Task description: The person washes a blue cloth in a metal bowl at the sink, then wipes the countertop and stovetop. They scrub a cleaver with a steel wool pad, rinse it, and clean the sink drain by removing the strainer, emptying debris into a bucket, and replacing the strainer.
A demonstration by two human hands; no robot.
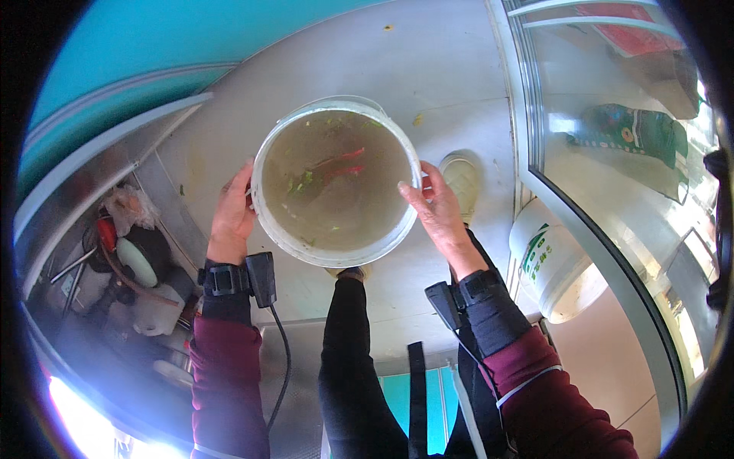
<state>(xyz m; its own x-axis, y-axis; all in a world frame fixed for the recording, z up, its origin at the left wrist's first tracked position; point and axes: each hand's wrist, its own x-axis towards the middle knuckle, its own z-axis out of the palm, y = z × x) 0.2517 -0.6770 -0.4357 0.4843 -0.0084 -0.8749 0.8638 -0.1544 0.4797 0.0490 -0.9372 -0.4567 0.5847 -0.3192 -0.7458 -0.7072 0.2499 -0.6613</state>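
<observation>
Between my two hands is a round white bucket (pixel 264 206) filled with murky brownish water (pixel 336 206). Red strips (pixel 340 164) and bits of green leaf (pixel 300 182) float in it. My left hand (pixel 232 214) grips the bucket's left side, its fingers partly hidden behind the wall. On the opposite side my right hand (pixel 440 210) holds the rim, with the thumb over the edge and the fingers on the outside. The bucket is roughly level above the floor, in front of my legs.
Pots and pans (pixel 141 256) crowd a shelf on the left. A sliding glass door (pixel 604 222) stands at the right, with a white pail (pixel 554 260) lying tilted by its frame. My shoe (pixel 461 183) is on the pale floor (pixel 428 61), beneath a turquoise wall (pixel 168 38).
</observation>
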